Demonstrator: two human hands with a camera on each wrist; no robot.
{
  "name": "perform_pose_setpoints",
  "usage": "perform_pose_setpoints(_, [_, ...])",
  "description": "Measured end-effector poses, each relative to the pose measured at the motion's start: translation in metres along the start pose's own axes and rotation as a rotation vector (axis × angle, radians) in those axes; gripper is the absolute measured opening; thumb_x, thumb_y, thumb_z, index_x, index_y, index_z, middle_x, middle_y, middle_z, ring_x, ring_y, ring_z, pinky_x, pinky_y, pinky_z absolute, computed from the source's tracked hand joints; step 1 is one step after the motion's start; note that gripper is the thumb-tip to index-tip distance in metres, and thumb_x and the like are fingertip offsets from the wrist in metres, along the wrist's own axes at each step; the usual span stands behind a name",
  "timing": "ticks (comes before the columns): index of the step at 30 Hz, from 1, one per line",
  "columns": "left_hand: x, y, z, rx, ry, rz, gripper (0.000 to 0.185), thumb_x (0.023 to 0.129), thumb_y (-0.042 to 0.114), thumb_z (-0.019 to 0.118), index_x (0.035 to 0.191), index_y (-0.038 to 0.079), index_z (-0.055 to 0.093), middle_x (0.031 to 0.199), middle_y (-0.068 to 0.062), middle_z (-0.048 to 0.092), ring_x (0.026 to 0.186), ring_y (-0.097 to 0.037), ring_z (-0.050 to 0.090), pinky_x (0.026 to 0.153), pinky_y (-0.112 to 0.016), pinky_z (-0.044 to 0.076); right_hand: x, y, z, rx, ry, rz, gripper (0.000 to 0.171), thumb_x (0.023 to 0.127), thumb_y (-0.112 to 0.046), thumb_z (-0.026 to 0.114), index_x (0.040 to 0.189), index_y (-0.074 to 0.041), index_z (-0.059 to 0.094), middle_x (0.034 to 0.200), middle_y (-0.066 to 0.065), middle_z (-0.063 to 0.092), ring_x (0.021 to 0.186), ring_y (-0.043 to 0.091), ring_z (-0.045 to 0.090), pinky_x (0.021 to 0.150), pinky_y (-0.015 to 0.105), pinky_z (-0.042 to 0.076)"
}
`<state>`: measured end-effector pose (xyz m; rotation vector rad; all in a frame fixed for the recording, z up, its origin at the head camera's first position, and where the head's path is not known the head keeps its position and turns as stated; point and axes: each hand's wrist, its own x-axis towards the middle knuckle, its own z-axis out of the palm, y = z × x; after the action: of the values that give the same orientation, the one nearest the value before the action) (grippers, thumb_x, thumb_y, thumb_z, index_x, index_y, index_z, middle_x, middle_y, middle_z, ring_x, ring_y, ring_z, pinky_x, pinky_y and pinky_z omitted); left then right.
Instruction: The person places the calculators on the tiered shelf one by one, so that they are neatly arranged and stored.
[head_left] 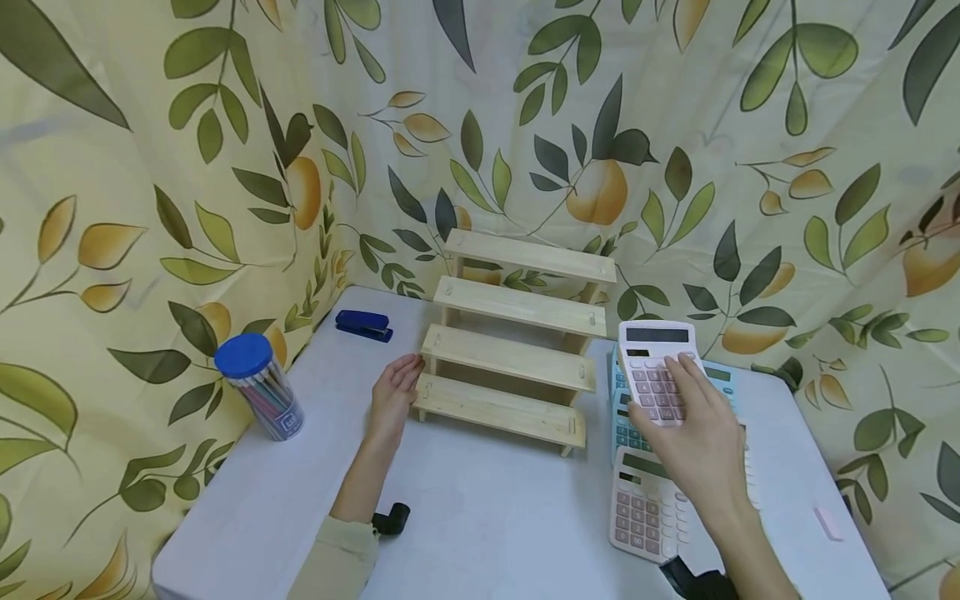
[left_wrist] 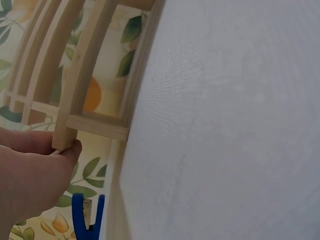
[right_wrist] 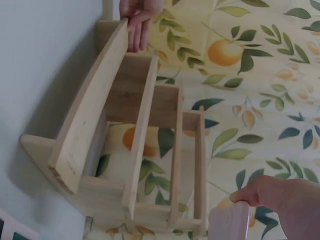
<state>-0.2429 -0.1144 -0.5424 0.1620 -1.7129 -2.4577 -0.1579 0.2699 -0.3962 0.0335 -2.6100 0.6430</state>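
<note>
Near the table's left edge, a blue-lidded clear tub (head_left: 258, 387) holds coloured pencils; the left hand (head_left: 395, 392) rests straight-fingered against the pale wooden stepped rack (head_left: 513, 346), while the right hand (head_left: 693, 433) grips a pink calculator (head_left: 654, 371)

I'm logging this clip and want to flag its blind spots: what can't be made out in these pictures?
- Head view: the keys of the pink calculator under the right hand are covered by it.
- Head view: the teal calculators lie mostly under the pink ones; their count is unclear.
- Head view: the small black object by the left sleeve is too small to identify.
- Left wrist view: the left hand is cut off by the frame edge.
</note>
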Motion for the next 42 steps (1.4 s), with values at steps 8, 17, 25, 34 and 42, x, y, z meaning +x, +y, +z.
perform_pose_setpoints(8, [0.001, -0.002, -0.002, 0.001, -0.01, -0.008, 0.07, 0.084, -0.029, 0.036, 0.151, -0.008, 0.04, 0.156, -0.026, 0.045, 0.148, -0.036, 0.042, 0.122, -0.039, 0.035, 0.013, -0.018, 0.004, 0.017, 0.008, -0.043, 0.082, 0.083, -0.028, 0.085, 0.154, -0.008, 0.05, 0.164, 0.016, 0.041, 0.135, 0.049, 0.048, 0.097, 0.069, 0.05])
perform_pose_setpoints(17, [0.0, -0.001, -0.002, 0.009, -0.003, -0.002, 0.07, 0.084, -0.03, 0.037, 0.15, -0.008, 0.041, 0.156, -0.026, 0.046, 0.147, -0.036, 0.044, 0.121, -0.038, 0.037, 0.029, -0.035, 0.006, 0.011, 0.013, -0.064, 0.079, 0.084, -0.031, 0.083, 0.153, -0.009, 0.051, 0.164, 0.015, 0.04, 0.136, 0.049, 0.048, 0.096, 0.067, 0.049])
perform_pose_setpoints(25, [0.0, -0.001, -0.002, 0.005, -0.006, 0.003, 0.069, 0.084, -0.03, 0.036, 0.15, -0.01, 0.04, 0.155, -0.027, 0.046, 0.147, -0.037, 0.043, 0.121, -0.039, 0.036, 0.043, -0.05, 0.009, 0.041, 0.017, -0.094, 0.077, 0.083, -0.031, 0.083, 0.151, -0.008, 0.054, 0.164, 0.014, 0.042, 0.137, 0.049, 0.047, 0.095, 0.065, 0.049])
perform_pose_setpoints(34, [0.001, -0.002, -0.003, 0.005, -0.013, 0.01, 0.069, 0.083, -0.03, 0.037, 0.15, -0.01, 0.04, 0.155, -0.028, 0.046, 0.147, -0.037, 0.043, 0.122, -0.038, 0.036, 0.06, -0.062, 0.019, 0.066, 0.003, -0.104, 0.076, 0.083, -0.034, 0.082, 0.15, -0.008, 0.055, 0.164, 0.013, 0.041, 0.137, 0.048, 0.048, 0.095, 0.062, 0.051])
perform_pose_setpoints(42, [0.0, -0.001, -0.003, 0.003, -0.011, 0.004, 0.07, 0.082, -0.031, 0.038, 0.149, -0.009, 0.041, 0.154, -0.028, 0.046, 0.147, -0.037, 0.044, 0.121, -0.038, 0.037, 0.07, -0.071, 0.028, 0.075, 0.002, -0.114, 0.074, 0.084, -0.033, 0.082, 0.149, -0.008, 0.056, 0.164, 0.014, 0.041, 0.136, 0.047, 0.047, 0.097, 0.063, 0.045])
